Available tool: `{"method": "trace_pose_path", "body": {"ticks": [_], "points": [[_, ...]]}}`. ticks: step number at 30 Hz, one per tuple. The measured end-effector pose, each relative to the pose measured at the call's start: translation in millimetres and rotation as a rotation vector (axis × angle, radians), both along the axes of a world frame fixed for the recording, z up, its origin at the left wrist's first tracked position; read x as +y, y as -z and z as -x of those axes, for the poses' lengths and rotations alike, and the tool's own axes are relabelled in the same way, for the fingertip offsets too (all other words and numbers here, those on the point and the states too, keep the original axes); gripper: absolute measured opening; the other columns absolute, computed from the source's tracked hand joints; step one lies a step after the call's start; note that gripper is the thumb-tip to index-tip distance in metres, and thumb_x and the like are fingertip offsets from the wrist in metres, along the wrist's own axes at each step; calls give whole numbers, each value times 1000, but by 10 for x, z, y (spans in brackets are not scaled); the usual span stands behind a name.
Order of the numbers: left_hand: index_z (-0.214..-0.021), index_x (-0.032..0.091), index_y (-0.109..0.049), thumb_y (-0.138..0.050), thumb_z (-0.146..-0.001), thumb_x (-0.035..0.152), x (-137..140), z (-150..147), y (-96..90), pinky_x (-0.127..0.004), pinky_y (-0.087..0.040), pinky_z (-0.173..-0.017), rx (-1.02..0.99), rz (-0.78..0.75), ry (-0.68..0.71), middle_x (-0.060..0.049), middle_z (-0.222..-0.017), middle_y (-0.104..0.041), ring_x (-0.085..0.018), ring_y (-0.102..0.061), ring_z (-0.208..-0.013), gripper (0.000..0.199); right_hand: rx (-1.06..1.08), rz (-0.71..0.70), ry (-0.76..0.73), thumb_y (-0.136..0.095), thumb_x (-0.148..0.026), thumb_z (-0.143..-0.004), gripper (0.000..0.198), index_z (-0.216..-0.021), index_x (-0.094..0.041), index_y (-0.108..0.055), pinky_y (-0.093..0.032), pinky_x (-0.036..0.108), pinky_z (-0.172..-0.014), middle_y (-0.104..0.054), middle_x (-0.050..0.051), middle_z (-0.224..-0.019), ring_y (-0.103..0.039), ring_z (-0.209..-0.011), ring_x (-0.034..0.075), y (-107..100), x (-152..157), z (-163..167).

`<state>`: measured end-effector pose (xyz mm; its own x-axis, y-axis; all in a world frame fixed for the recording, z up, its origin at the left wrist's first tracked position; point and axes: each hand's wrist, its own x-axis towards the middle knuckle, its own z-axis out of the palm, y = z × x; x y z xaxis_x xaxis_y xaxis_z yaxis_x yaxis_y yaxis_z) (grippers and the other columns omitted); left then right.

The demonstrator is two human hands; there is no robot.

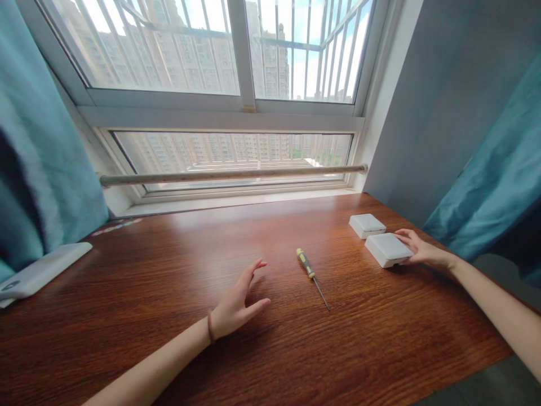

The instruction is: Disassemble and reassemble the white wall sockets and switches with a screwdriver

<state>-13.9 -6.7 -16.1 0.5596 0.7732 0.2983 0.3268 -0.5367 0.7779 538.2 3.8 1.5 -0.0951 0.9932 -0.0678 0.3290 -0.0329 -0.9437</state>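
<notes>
At the right of the wooden table, my right hand (420,249) has its fingers curled round the right side of a white square box (386,248). A dark notch shows low on that box's front edge. Just behind it lies a similar white box (367,224), untouched. My left hand (237,301), with a brown band at the wrist, hovers over or rests on the tabletop, fingers and thumb apart and nothing between them. To its right lies a screwdriver (310,272) with a yellow and grey handle, its metal tip pointing toward me.
The brown wooden table (177,270) runs back to a window with a horizontal rail (232,176). A flat white object (46,272) lies at the left edge beside a blue curtain (46,146). Another blue curtain (490,180) hangs beyond the right edge.
</notes>
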Motion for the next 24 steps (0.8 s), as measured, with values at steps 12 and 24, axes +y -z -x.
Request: {"method": "trace_pose_path", "body": {"ticks": [12, 24], "points": [[-139, 22, -15, -57, -81, 29, -7, -22, -16, -45, -24, -110, 12, -38, -12, -13, -141, -32, -26, -29, -132, 72, -9, 59, -53, -77, -17, -47, 95, -125, -27, -22, -28, 44, -105, -20, 17, -147, -27, -132, 31, 49, 78, -116], [-138, 17, -15, -58, -79, 30, -34, -46, -21, -44, -24, -110, 77, -122, 4, -15, -140, -33, -25, -30, -131, 74, -137, -111, 433, -70, -18, -49, 54, -99, -25, -51, -45, 39, -85, -49, 20, -127, -50, -115, 33, -273, -31, -322]]}}
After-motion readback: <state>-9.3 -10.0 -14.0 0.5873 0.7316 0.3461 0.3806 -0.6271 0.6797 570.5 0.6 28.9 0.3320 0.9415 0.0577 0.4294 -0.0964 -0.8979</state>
